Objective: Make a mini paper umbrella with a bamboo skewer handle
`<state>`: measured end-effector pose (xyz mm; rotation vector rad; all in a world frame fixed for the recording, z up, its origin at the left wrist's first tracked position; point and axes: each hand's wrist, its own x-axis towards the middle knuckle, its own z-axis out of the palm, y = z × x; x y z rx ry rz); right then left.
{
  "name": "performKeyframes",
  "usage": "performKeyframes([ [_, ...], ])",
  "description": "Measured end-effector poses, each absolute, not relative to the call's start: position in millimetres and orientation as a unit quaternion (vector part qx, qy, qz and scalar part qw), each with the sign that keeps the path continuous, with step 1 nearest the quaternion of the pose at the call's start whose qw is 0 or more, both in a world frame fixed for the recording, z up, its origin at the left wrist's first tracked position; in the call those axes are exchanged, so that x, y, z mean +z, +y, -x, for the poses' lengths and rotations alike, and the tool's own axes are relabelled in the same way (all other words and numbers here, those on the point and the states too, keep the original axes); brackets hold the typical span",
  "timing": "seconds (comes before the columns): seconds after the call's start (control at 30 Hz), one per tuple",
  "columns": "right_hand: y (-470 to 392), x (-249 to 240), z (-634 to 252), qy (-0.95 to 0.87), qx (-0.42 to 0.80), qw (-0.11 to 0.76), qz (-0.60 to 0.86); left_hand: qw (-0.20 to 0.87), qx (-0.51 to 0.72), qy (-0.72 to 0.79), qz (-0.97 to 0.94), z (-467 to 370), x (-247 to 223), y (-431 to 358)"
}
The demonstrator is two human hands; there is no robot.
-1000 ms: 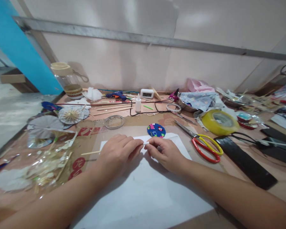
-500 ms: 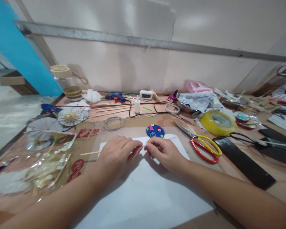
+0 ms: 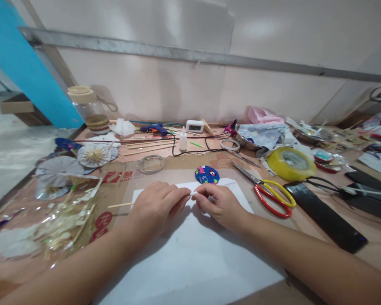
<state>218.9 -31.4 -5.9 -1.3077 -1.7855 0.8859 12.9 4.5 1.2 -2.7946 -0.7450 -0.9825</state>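
Over the white paper (image 3: 190,254), my left hand (image 3: 161,203) is closed on a thin wooden stick (image 3: 120,205), whose bare end sticks out to the left. A small white piece (image 3: 193,193) shows at the fingertips between my hands. My right hand (image 3: 219,205) pinches the right side of this white piece with thumb and index finger. Just behind my right hand lies a round blue patterned disc (image 3: 207,174), at the paper's back edge.
Red-and-yellow-handled scissors (image 3: 273,199), yellow tape (image 3: 291,164) and a black power bank-like slab (image 3: 325,216) lie to the right. Behind stand a small glue bottle (image 3: 183,140) and a white clock (image 3: 195,126). Pleated paper fans (image 3: 59,171) and plastic bags (image 3: 63,224) lie left.
The fingertips of both hands have shifted slightly, and a little more of the white piece shows between them. Everything else stays in place.
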Motion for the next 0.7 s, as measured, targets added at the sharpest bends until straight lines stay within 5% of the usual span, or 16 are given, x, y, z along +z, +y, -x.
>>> performKeyframes([
  [0.7, -31.3, -2.1, -216.6, -0.672, 0.386, 0.369, 0.513, 0.051, -0.319, -0.237, 0.916, -13.0, -1.7, 4.6],
])
